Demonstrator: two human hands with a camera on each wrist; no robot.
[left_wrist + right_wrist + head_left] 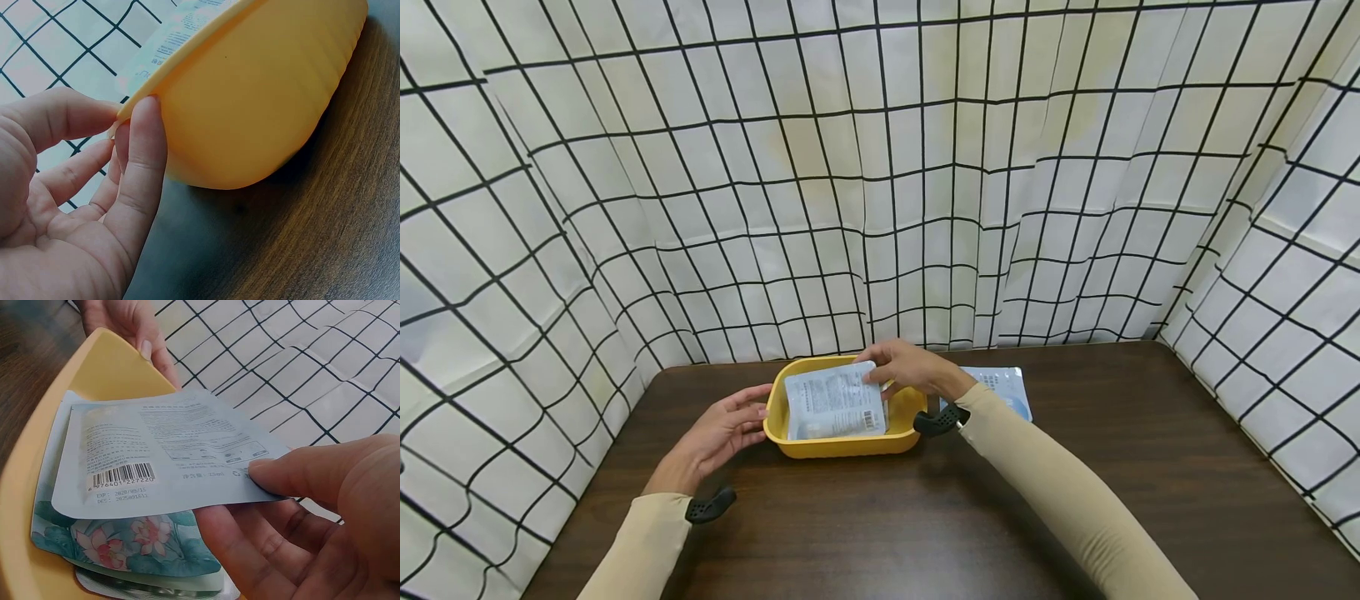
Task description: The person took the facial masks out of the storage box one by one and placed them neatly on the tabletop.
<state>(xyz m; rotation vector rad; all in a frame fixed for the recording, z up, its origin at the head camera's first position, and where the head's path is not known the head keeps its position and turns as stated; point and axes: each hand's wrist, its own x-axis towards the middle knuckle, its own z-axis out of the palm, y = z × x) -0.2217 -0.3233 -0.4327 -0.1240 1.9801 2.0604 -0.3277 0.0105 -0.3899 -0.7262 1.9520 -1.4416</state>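
My right hand pinches a flat pale-blue packet by its edge, over the yellow plastic basin. In the right wrist view the thumb lies on top of this packet, which has small print and a barcode, and the fingers are underneath. Below it, several flat packets lie stacked in the basin, the top one a flowered packet with pink lotuses. My left hand is at the basin's left end. Seen from the left wrist, that hand pinches the basin's rim between thumb and fingers.
Another pale-blue packet lies on the dark wooden table, right of the basin and partly hidden by my right wrist. White cloth with a black grid rises behind the table and along both sides.
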